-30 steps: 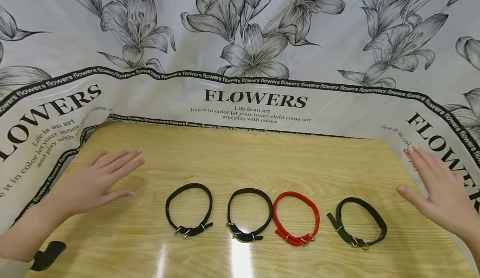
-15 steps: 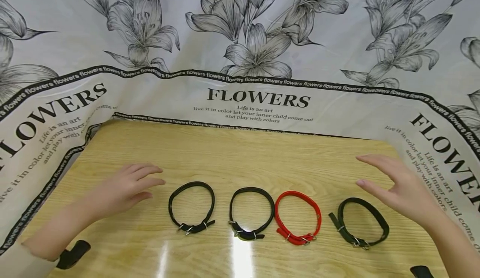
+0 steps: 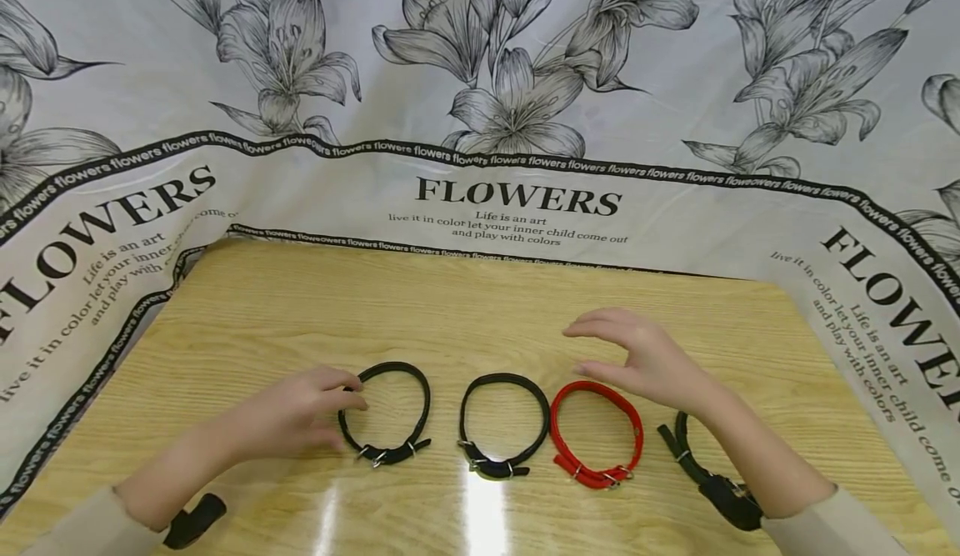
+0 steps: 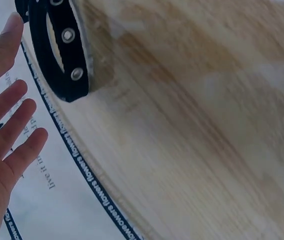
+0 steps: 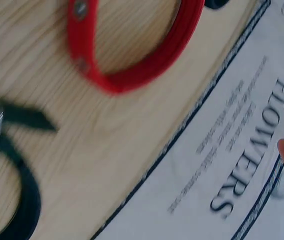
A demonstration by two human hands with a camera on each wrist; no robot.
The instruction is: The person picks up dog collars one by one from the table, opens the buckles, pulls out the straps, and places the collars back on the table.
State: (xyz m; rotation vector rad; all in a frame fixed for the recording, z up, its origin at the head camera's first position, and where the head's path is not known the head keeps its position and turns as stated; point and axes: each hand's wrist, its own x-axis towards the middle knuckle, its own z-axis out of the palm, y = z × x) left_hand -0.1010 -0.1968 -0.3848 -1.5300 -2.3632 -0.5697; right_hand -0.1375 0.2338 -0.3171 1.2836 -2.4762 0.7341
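Note:
Four pet collars with metal buckles lie in a row, each buckled into a ring. My left hand [image 3: 300, 410] is at the left side of the leftmost black collar [image 3: 392, 456], its fingertips overlapping the band. In the left wrist view, the fingers are spread apart beside that collar's eyeleted strap [image 4: 73, 55]. A second black collar [image 3: 491, 468] lies in the middle, close beside a red collar [image 3: 596, 479]. Over the red collar's far edge, my right hand [image 3: 648, 360] hovers with thumb and fingers apart, holding nothing. My right forearm hides much of the dark green collar [image 3: 686, 461].
The wooden tabletop [image 3: 375, 306] stretches beneath everything. A white cloth [image 3: 315, 193] printed with flowers and lettering rises along its back and sides. A black wrist-worn device [image 3: 195, 521] shows at my left wrist, another black device [image 3: 731, 502] at my right.
My left hand has moved right and nearer, reaching the leftmost black collar. My right hand has swept left from the table's right side to above the red collar. The collars lie where they were.

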